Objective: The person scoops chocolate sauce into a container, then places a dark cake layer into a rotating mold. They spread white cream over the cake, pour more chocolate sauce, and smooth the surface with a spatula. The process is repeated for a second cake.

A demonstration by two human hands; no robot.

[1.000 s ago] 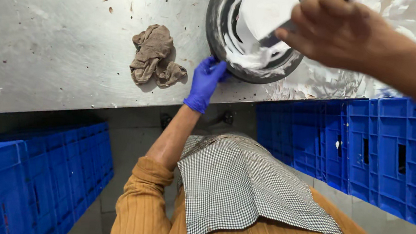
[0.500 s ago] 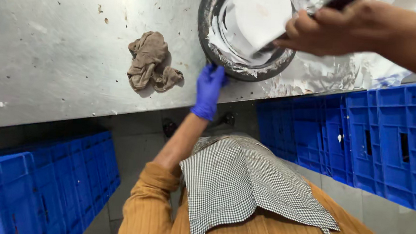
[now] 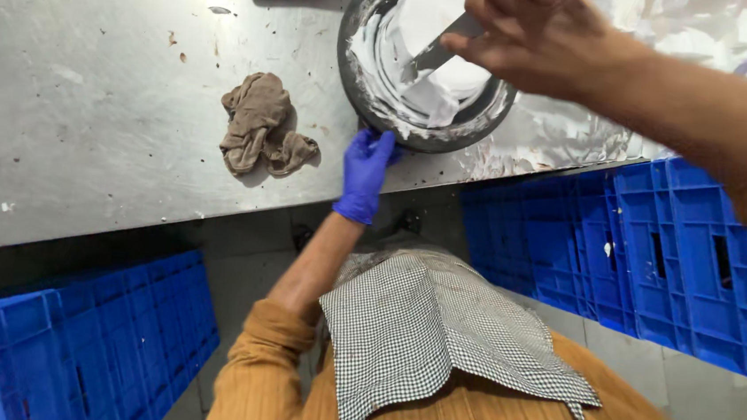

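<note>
Head view: left hand (image 3: 364, 175) in blue glove steadying the round dark metal pan (image 3: 427, 63) at its near rim on the steel counter (image 3: 88, 108), grip closed on the rim. Right hand (image 3: 542, 37) gripping a flat metal scraper (image 3: 434, 55), working white cream (image 3: 432, 28) inside. Advisable: holding the blade flat, keeping the rim pinned. Crumpled brown rag (image 3: 260, 126) lying near.

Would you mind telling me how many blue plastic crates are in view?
2 groups: one blue plastic crate at lower left, a stack of blue plastic crates at right beneath the steel table; exact count unclear.
</note>
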